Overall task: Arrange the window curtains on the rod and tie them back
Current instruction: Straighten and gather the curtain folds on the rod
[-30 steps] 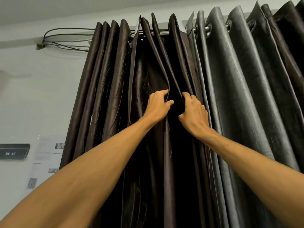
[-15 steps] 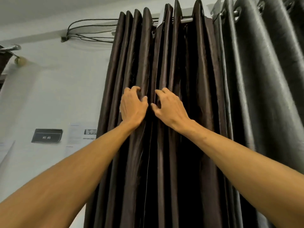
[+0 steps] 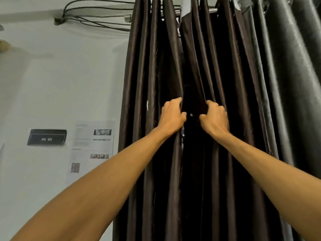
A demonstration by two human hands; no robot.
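1. In the upper left of the frame, cables (image 3: 97, 23) loop along the wall. Lower down at the left are a black sign (image 3: 46, 139) and a printed sheet (image 3: 94, 145). You need none of these.
2. The brown curtain (image 3: 139, 84) fills the centre and hangs from the rod (image 3: 212, 9) at the top edge. It sits further right in the frame than it did a second ago, and its folds look packed closer.
3. Your left hand (image 3: 172, 117), at mid-height just left of centre, grasps a fold edge with its fingers curled round the cloth.
4. Your right hand (image 3: 214, 119), just right of centre, is clenched on the neighbouring fold. Half a second ago your hands almost touched. Now they are apart, with a dark gap open between the two folds. You appear to be spreading and evening the pleats one pair at a time.
5. The grey curtain (image 3: 286, 84) hangs untouched at the right edge, just beside the brown one.
6. No tie-back shows anywhere, so that step seems still ahead of you.
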